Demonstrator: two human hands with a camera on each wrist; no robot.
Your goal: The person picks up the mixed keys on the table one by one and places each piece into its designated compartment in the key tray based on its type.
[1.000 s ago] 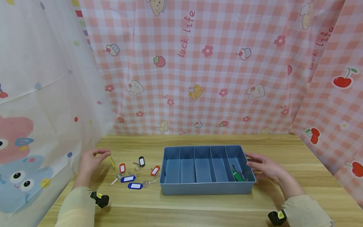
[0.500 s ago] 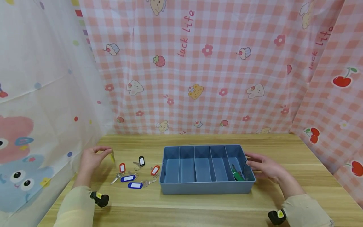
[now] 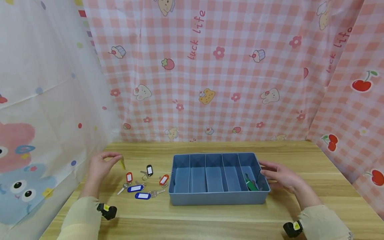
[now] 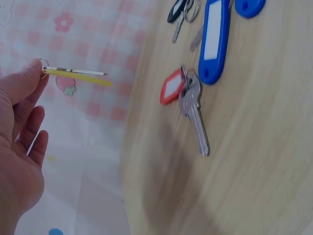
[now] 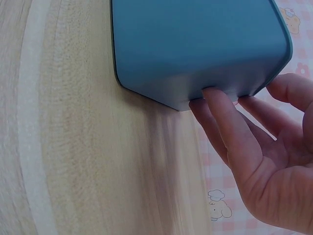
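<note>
My left hand [image 3: 100, 165] pinches a thin metal ring between thumb and fingertips, raised above the table at the left. From that ring hang a yellow key tag [image 4: 90, 78] and a silver key [image 4: 80, 72], seen edge-on in the left wrist view. On the right, my right hand [image 3: 282, 176] touches the end wall of a blue-grey compartment tray [image 3: 219, 199] with its fingertips, the fingers extended. A green key tag [image 3: 251, 184] lies in the tray's rightmost compartment, beside darker items too small to make out.
Loose tagged keys lie left of the tray: a red tag [image 3: 129, 177] with its key, a black tag [image 3: 149, 170], a second red tag [image 3: 164, 180], and two blue tags, one [image 3: 135, 188] behind the other [image 3: 143, 196]. Patterned cloth [image 3: 192, 83] hangs behind the table.
My left hand has risen slightly and moved right, carrying the yellow-tagged key up from near the table. The right hand and the tray stay put.
</note>
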